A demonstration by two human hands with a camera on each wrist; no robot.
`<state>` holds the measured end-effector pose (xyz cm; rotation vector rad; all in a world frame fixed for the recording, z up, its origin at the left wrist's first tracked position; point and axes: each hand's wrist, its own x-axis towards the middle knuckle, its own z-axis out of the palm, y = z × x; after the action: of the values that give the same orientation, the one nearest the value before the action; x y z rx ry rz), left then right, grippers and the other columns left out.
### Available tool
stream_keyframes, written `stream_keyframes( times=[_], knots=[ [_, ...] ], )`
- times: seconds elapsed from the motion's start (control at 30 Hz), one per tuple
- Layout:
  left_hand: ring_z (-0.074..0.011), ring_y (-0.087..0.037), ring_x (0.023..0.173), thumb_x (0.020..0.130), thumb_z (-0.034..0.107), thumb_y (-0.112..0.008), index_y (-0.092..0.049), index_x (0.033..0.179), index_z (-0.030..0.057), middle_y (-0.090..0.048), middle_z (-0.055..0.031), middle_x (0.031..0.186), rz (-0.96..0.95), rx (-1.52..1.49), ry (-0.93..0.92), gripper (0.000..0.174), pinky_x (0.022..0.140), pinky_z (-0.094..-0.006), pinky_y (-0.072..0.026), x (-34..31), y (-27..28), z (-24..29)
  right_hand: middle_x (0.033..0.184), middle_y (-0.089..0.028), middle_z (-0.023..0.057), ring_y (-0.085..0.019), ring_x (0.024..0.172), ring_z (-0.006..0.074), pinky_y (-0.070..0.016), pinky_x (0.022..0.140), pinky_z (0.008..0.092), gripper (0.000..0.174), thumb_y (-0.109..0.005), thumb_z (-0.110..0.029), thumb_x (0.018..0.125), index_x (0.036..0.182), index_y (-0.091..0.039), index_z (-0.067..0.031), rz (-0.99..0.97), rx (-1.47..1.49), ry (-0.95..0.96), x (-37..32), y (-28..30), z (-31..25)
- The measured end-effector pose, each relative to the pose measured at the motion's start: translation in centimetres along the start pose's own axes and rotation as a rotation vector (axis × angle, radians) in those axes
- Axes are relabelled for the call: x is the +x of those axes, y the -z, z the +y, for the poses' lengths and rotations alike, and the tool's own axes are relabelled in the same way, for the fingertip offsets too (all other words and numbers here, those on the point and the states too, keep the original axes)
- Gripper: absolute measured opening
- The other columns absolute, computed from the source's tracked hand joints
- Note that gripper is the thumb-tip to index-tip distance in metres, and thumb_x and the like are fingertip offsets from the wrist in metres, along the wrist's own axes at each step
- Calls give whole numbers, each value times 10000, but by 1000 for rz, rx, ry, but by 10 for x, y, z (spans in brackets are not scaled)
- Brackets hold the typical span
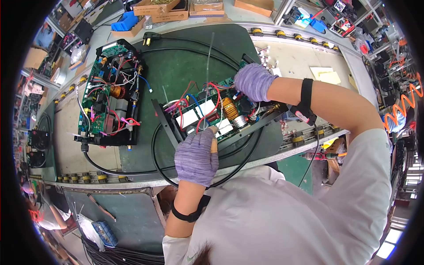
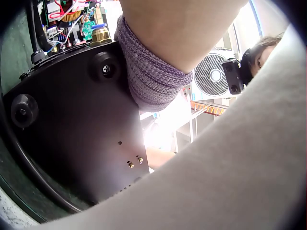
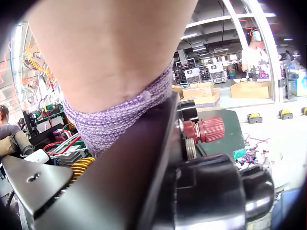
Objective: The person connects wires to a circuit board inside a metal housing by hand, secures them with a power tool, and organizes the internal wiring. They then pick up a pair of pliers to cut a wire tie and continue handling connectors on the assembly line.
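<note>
In the head view my left hand [image 1: 196,154], in a purple knit glove, is at the near edge of an open electronic unit [image 1: 190,118]. Bare fingertips show there beside white blocks and thin wires; their grip is unclear. My right hand [image 1: 255,83], gloved alike, lies over the unit's right far end, its fingers hidden. Between the hands sit a copper-wound coil [image 1: 229,108] and red wires. A pale thin strip [image 1: 210,57] rises from the unit. The left wrist view shows its black base plate [image 2: 76,120] with rubber feet; the right wrist view shows a black knob [image 3: 208,191] and a red terminal [image 3: 210,130].
A second open unit [image 1: 110,95] stands at left on the bench. Black power cables [image 1: 154,150] loop over the green mat [image 1: 176,66]. Cardboard boxes [image 1: 154,8] and a blue bin [image 1: 125,22] are at the back. Roller rails [image 1: 298,37] edge the bench.
</note>
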<state>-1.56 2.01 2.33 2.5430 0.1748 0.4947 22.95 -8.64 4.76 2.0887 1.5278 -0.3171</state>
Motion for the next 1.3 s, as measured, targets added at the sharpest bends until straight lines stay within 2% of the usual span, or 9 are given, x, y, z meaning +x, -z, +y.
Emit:
stream_keyframes(
  times=[0.2,0.3,0.4,0.57,0.93,1.1,1.2,1.3],
  knots=[
    [-332,-649,823,881,86,-580,-656,1054,72,-683,-137,909,16,-19,-4,190,743,-421,-519,-1,-3,-2,702,-679,112,-675,699,311,-539,628,413,242,-799,-227,591,801,-753,-116,-48,-3,-7,-2,9,-2],
    [-333,-647,823,868,84,-587,-653,1061,74,-680,-138,906,3,-22,3,204,739,-425,-518,-1,-3,-2,702,-678,112,-674,697,310,-538,622,410,234,-803,-229,593,792,-754,-118,1,29,-21,-3,6,-4],
    [-333,-644,823,845,80,-597,-649,1067,75,-677,-138,900,9,-8,-6,228,736,-428,-517,-1,-1,-2,763,-703,111,-692,718,303,-542,612,402,214,-781,-169,638,837,-748,-101,-76,19,-46,2,7,-7],
    [-336,-642,824,807,73,-608,-644,1071,74,-674,-140,901,18,2,-3,267,735,-429,-517,-3,-3,-3,755,-700,111,-689,704,305,-536,597,405,199,-778,-167,644,828,-747,-95,-84,1,-27,4,10,-10],
    [-335,-640,813,797,71,-620,-642,1080,71,-665,-141,882,45,12,-7,284,719,-433,-514,-5,-4,-5,709,-685,110,-678,689,300,-525,596,411,189,-777,-194,637,796,-747,-97,-86,-41,63,17,0,-11],
    [-330,-634,791,829,93,-619,-643,1065,90,-659,-136,861,24,-2,14,237,712,-433,-510,-6,-5,-4,734,-693,113,-681,706,316,-528,605,419,186,-766,-195,661,817,-750,-96,-93,-79,50,17,2,-13],
    [-327,-629,781,853,113,-615,-642,1049,97,-657,-132,855,16,-4,22,198,704,-433,-507,-4,-5,-5,751,-699,115,-682,711,331,-535,618,426,164,-737,-184,688,822,-750,-91,-17,-45,0,13,2,-10],
    [-318,-624,794,856,116,-606,-634,1043,99,-654,-118,856,8,-15,22,190,695,-429,-503,-6,-7,-7,808,-709,130,-689,776,334,-544,685,425,172,-684,-188,741,870,-750,-94,-33,55,-86,-11,31,-6]
  ],
)
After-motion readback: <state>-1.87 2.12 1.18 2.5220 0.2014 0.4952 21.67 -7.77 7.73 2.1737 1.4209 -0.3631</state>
